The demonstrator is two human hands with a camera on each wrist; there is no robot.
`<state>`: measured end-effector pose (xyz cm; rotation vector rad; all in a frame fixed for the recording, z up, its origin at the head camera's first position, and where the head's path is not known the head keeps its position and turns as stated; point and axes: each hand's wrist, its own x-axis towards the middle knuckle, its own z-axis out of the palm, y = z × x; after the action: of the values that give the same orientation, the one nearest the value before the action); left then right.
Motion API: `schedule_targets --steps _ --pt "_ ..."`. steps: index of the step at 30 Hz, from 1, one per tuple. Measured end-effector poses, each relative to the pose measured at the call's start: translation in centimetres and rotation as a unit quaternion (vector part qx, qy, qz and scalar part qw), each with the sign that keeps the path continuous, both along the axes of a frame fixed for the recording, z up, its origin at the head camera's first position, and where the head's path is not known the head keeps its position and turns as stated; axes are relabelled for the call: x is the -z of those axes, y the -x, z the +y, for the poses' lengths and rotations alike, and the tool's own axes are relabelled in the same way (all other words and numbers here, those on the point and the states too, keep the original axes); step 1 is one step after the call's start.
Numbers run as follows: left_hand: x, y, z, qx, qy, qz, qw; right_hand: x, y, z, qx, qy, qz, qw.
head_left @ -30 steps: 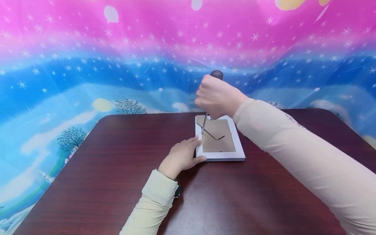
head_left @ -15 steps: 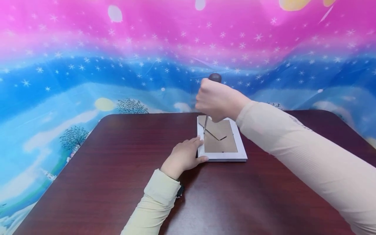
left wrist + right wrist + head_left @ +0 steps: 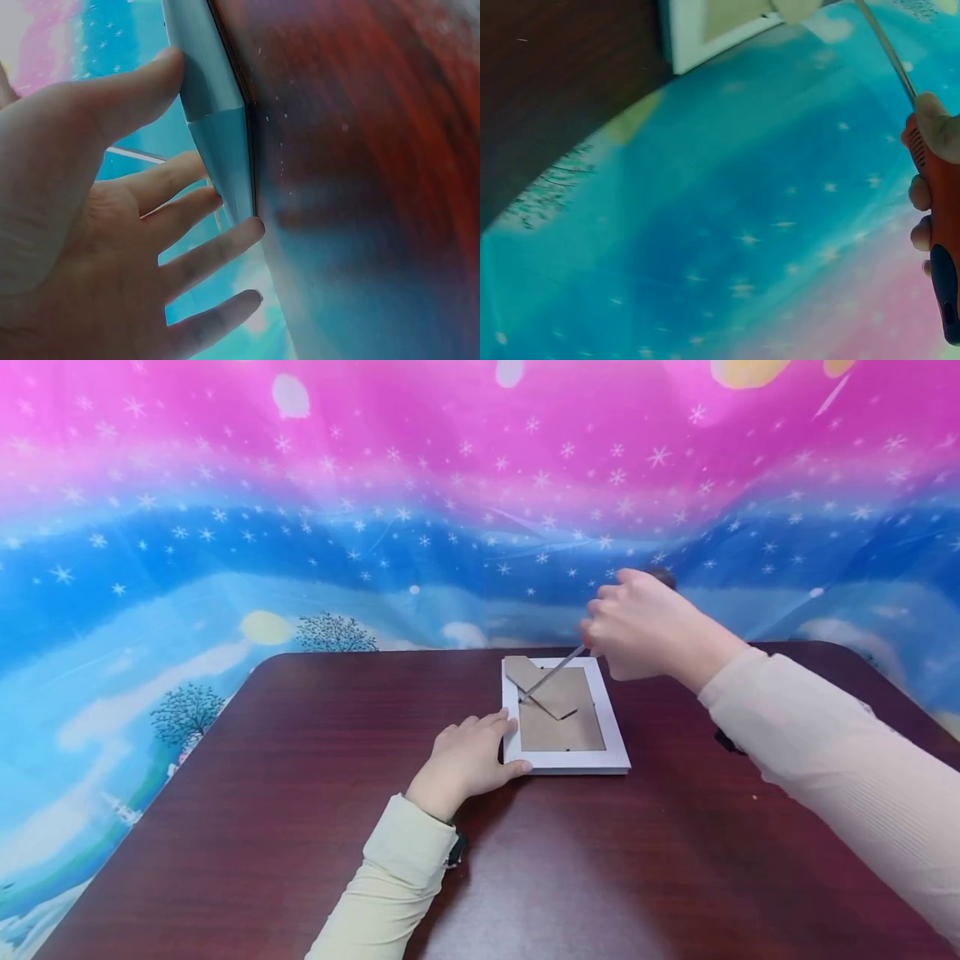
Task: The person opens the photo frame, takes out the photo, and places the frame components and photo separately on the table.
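The hands work apart: we see the left hand [image 3: 467,758], fingers spread, resting along the left edge of a white frame [image 3: 570,761] on the table [image 3: 262,827], and the right hand [image 3: 654,628] clamped round a screwdriver [image 3: 557,671], slanting to the left side of the inset brown board [image 3: 558,737]. We judge that this slant could let the tip [image 3: 523,698] skid toward the nearby left fingers or scratch the board, and that the frame, braced on one side, could slide under a hard push.
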<state>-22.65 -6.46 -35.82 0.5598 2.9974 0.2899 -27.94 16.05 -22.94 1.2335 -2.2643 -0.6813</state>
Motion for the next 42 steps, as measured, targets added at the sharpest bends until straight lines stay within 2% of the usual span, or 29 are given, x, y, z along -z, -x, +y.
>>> schedule_targets --steps 6,11,18,30,42 --pt "0.0 -0.1 0.0 -0.001 -0.012 -0.006 0.9999 1.7 0.0 2.0 -0.031 0.054 0.018 0.9979" --pt "-0.2 -0.2 0.0 0.002 -0.002 0.004 1.0 2.6 -0.1 3.3 -0.043 0.098 0.018 0.994" --pt "-0.2 -0.2 0.0 0.004 -0.007 0.001 1.0 4.4 -0.5 5.6 -0.041 0.198 0.011 0.9793" --pt "-0.1 0.0 0.2 0.0 0.003 -0.001 1.0 7.2 -2.3 8.0 0.011 0.298 0.028 0.9542" --pt "0.0 0.0 0.2 0.0 0.0 0.0 1.0 8.4 -3.4 8.9 0.113 0.357 0.006 0.9272"
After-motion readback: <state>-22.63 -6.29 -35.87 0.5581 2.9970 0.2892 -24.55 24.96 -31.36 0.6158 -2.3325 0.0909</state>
